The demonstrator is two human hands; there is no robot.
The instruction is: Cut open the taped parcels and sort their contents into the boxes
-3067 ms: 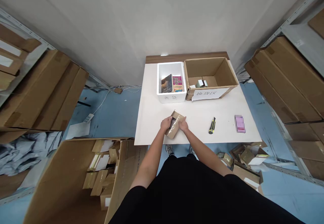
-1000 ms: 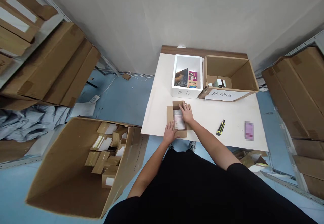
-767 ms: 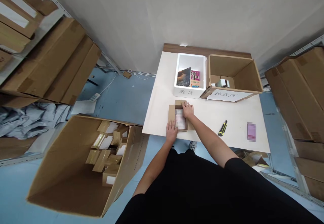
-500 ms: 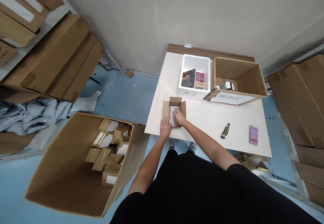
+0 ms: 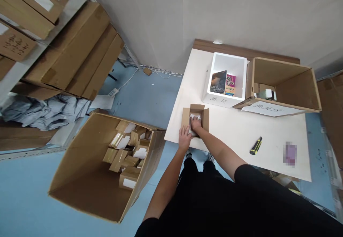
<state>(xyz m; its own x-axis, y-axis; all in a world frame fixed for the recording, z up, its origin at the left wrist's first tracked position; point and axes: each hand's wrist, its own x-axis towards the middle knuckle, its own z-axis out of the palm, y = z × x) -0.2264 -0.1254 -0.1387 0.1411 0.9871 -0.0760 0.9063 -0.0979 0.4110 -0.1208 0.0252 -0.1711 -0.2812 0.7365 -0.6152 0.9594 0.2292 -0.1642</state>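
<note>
At table point(image 5: 235, 131) edge, left hand point(image 5: 184, 139) rests fingers spread on small carton point(image 5: 205, 118); right hand point(image 5: 195, 123) covers white packet point(image 5: 194, 115), grasp unclear.

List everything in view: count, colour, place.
table: 1, white, by wall
small box: 1, brown, open, table's near edge
packet: 1, white, in small box
foam box: 1, white, behind small box
books: 2, dark and pink, in foam box
carton: 1, brown, right of foam box
knife: 1, yellow-black, on table
pink item: 1, blurred, table's right
floor carton: 1, brown, left, holds parcels
shelf cartons: several, brown, upper left
left hand: 1, on small box's near edge
right hand: 1, in small box, on packet
</note>
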